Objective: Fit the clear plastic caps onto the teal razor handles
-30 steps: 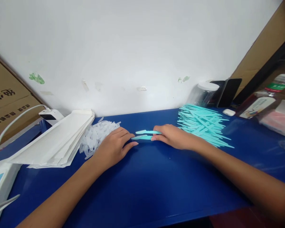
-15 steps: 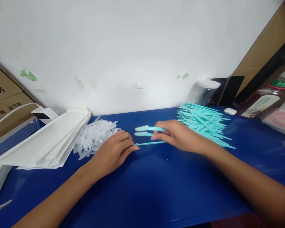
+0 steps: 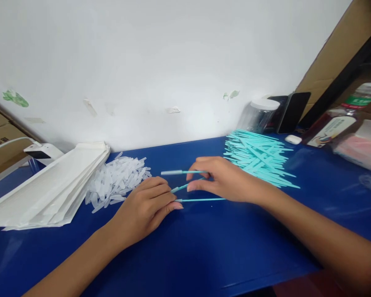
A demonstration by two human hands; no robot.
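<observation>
Head view: our left hand (image 3: 150, 204) pinches the lower stick (image 3: 202, 200) by its pale-sleeved end, our right (image 3: 224, 177) pinches the upper stick (image 3: 172, 172) and middle stick (image 3: 183, 187), presumably fanned to keep them apart.

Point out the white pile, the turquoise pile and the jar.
White pile (image 3: 117, 180): head view, on the pieces at its middle.
Turquoise pile (image 3: 258, 157): head view, on the sticks at its middle.
Jar (image 3: 260, 118): head view, on its clear side.

L hand (image 3: 151, 204) hides tip of lower stick (image 3: 202, 200) (wht pkts (image 3: 54, 185) cropped).
</observation>
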